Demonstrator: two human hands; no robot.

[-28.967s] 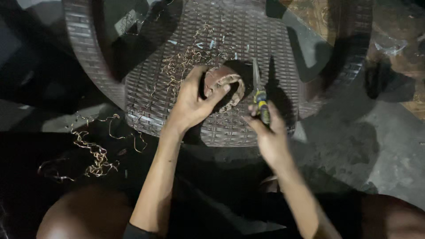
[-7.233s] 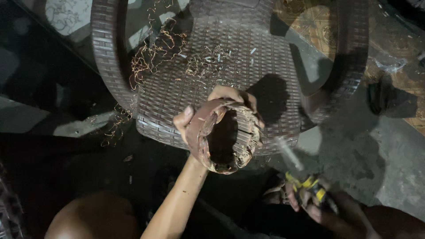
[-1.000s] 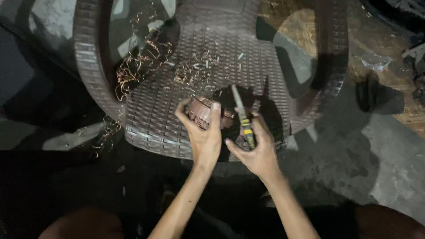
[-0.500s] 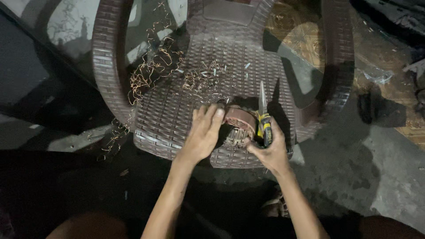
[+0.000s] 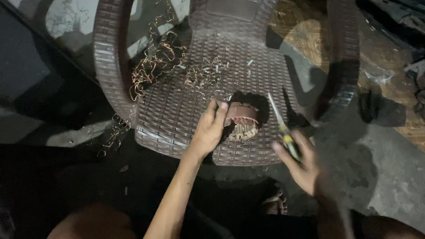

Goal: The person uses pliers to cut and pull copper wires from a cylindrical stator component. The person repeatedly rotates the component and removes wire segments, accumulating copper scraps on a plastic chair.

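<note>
My left hand (image 5: 209,130) grips a round brown motor stator (image 5: 241,121) with copper windings, holding it down on the seat of a brown woven plastic chair (image 5: 177,110). My right hand (image 5: 303,166) is blurred and sits to the right of the stator, off the seat edge. It holds a pointed tool with a yellow and black handle (image 5: 283,130), its metal tip pointing up and away from me. The tool's tip is apart from the stator.
Loose tangles of copper wire (image 5: 152,66) lie on the seat's far left and hang over its left edge (image 5: 113,132). Short wire cuttings (image 5: 208,73) scatter mid-seat. Chair armrests (image 5: 110,57) rise on both sides. A sandal (image 5: 274,203) shows below on grey concrete.
My right hand has pulled the tool back to the right and toward me, away from the stator. My left hand stays on the stator.
</note>
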